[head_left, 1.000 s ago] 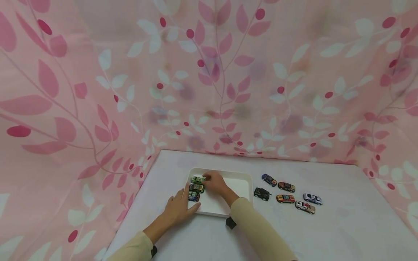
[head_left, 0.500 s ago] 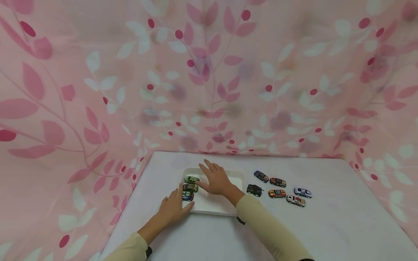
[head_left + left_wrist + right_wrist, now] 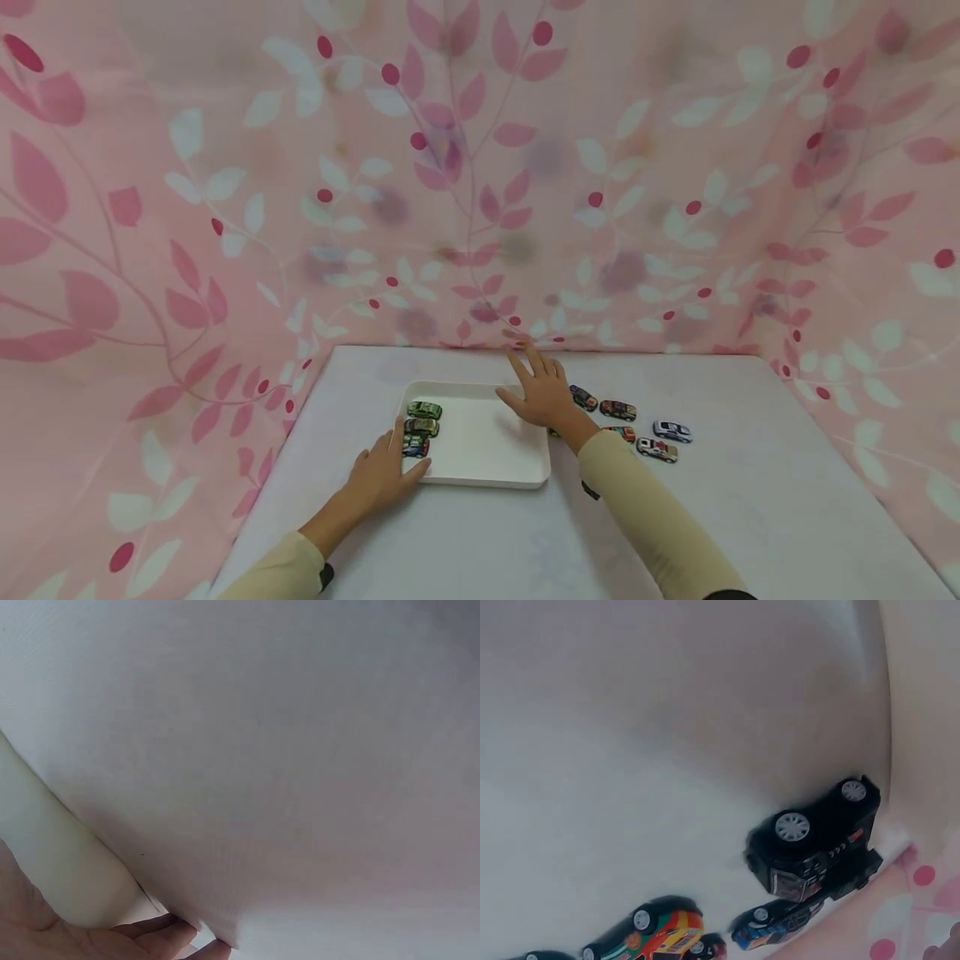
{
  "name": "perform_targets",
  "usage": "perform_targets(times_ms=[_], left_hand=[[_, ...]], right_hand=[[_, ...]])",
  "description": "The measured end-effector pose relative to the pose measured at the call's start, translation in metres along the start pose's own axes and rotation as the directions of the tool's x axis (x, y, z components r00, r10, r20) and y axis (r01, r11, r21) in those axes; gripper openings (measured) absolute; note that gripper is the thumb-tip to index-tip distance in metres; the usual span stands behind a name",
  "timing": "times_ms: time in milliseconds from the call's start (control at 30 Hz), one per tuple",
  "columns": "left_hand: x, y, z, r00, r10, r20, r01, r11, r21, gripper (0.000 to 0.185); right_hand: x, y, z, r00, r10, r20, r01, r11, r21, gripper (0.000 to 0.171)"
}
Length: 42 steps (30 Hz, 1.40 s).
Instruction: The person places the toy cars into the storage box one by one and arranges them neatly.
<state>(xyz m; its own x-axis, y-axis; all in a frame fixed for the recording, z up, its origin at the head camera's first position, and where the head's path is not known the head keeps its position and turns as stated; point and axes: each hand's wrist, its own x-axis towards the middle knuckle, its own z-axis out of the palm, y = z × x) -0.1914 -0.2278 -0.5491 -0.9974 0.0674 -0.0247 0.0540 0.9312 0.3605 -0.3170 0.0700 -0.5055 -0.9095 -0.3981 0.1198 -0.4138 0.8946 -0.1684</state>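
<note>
Black toy tank point(image 3: 817, 844) shown whole only in right wrist view, near right hand point(image 3: 543, 398), fingers spread. White tray point(image 3: 480, 442) edge touched by left hand point(image 3: 378, 473), thumb apart; toy cars point(image 3: 423, 427) right of fingers, open room beyond.

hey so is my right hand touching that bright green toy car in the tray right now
Apart. The head view shows it plainly: bare floor of the white tray lies between your right hand and the bright green toy car.
</note>
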Motion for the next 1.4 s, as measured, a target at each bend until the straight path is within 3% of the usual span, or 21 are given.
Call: perform_targets(times_ms=[167,300,633,933,1200,1400], left_hand=[[-0.002,-0.002,0.009,1.0,0.004,0.006,-0.004,1.0,0.0,0.098],[-0.003,-0.002,0.014,1.0,0.004,0.018,-0.004,1.0,-0.008,0.099],[-0.003,-0.001,0.008,1.0,0.004,-0.007,-0.005,1.0,-0.003,0.098],[-0.004,-0.002,0.007,1.0,-0.004,0.014,0.004,1.0,-0.002,0.099],[-0.003,-0.003,0.004,1.0,-0.01,0.013,0.01,1.0,-0.01,0.098],[0.001,-0.003,0.002,1.0,0.007,0.002,-0.007,1.0,0.004,0.099]], right_hand=[[-0.009,0.015,0.002,1.0,0.005,-0.014,-0.005,1.0,0.001,0.08],[-0.018,0.031,-0.001,1.0,0.016,0.005,-0.015,0.998,-0.058,0.08],[-0.03,0.069,-0.014,0.994,0.08,-0.079,-0.087,0.992,-0.088,0.08],[-0.038,0.076,-0.013,0.994,0.112,-0.021,-0.114,0.986,-0.126,0.081],[-0.041,0.081,-0.012,0.996,0.065,-0.063,-0.072,0.99,-0.123,0.081],[-0.046,0.085,-0.008,0.994,0.087,-0.073,-0.093,0.992,-0.082,0.08]])
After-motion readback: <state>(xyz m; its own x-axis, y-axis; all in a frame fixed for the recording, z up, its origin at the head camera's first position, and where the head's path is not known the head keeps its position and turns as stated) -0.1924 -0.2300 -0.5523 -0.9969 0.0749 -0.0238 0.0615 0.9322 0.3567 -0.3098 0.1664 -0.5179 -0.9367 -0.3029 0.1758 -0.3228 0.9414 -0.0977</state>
